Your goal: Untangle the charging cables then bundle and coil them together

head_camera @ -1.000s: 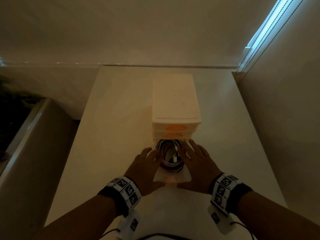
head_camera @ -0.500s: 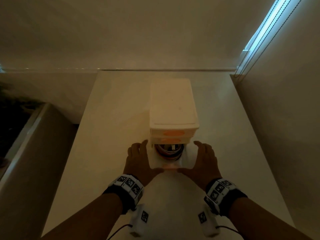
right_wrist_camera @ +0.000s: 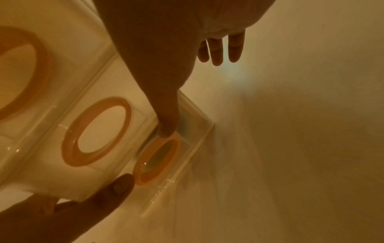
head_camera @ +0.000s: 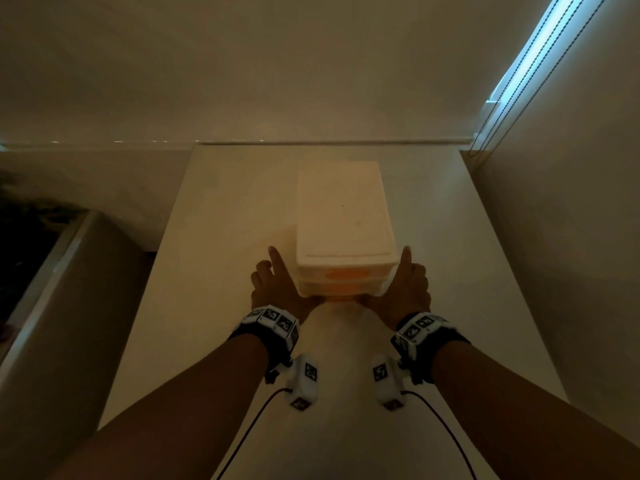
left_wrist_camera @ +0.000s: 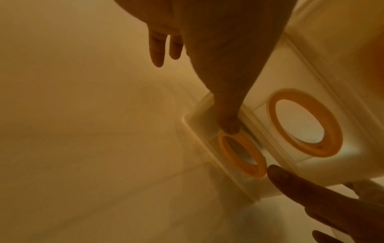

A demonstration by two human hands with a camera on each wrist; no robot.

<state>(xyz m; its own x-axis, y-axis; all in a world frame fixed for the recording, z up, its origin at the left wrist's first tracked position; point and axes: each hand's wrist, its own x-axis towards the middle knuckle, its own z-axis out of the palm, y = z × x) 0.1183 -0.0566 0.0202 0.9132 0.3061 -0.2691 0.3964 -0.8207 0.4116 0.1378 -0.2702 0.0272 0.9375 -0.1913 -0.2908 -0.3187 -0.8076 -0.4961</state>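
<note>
On the pale surface [head_camera: 214,271] that runs up to the back wall sits a small white plastic drawer unit [head_camera: 343,216], front facing the person, so the drawers slide straight toward the body. Makes sense for two-handed work: both arms come in straight and parallel, one on each side of it.

The bottom drawer [left_wrist_camera: 207,125] looks almost flush with the two above it. My guess is it's being pushed closed, and that's why the hands are where they are.

The left hand [head_camera: 277,285] sits at the unit's front left corner, index finger pointing straight up along the side, other fingers loosely curled. In the left wrist view its thumb [left_wrist_camera: 226,115] presses on the drawer face, just above the orange ring pull [left_wrist_camera: 242,155]. The right hand [head_camera: 408,285] mirrors it on the other corner, thumb [right_wrist_camera: 166,121] on the same drawer front beside that ring. Neither hand is gripping anything; it's a flat push, with the spare fingers hanging free off the sides.

The charging cables aren't visible in any view right now. Can't tell from here where they are; presumably in that bottom drawer, but nothing shows through its front.

Tiny detail: a faint orange glow on the surface right under the drawer front.
</note>
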